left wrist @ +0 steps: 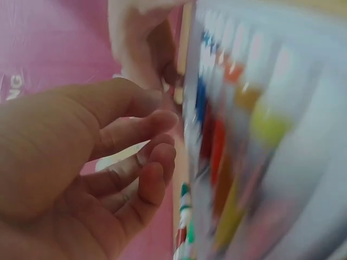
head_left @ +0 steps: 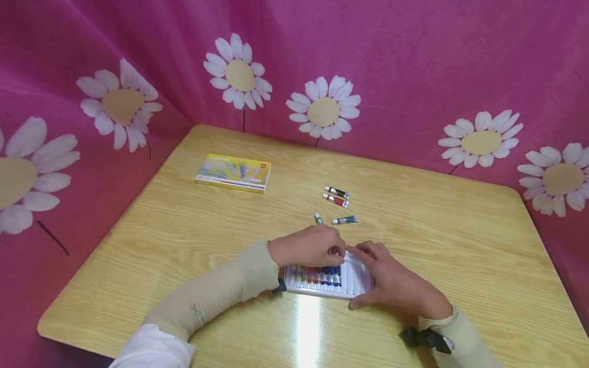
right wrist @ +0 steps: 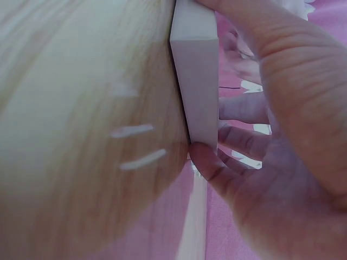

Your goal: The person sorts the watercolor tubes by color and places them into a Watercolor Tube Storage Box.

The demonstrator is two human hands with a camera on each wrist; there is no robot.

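Note:
A white plastic tray lies near the middle of the table, with a row of small paint tubes in its left and middle slots. Slots at its right end hold no tubes. My right hand grips that right end, thumb on the near edge and fingers at the far edge; the right wrist view shows them against the tray's side wall. Over the tubes hovers my left hand, fingers loosely bent. In the left wrist view nothing shows between its fingertips. The tubes look blurred there.
Beyond the tray lie two green paint tubes, one partly behind my left hand. Farther back are a dark red tube and a black tube. A yellow printed box lies at the back left. A pink flowered curtain surrounds the table.

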